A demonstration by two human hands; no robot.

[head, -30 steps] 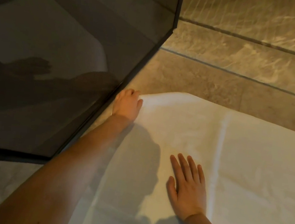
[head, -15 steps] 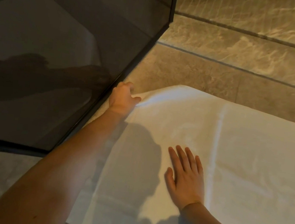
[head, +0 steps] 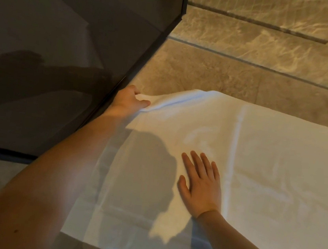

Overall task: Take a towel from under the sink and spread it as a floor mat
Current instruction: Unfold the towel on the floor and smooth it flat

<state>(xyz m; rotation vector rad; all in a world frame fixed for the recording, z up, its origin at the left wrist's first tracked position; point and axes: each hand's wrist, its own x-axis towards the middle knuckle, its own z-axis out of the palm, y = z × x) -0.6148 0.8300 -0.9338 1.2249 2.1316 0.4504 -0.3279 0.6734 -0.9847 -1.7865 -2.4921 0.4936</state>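
A white cloth towel (head: pixel 268 162) runs rightward on the floor (head: pixel 206 71); left hand (head: pixel 130 99) pinches its far-left corner, right hand (head: pixel 201 182) lies flat, fingers (head: pixel 195 159) straight.

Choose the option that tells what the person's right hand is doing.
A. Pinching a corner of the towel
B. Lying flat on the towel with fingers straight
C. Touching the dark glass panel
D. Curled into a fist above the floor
B: the right hand lies palm down with straight fingers on the white towel, while the left hand is the one that pinches the towel's far corner beside the glass.
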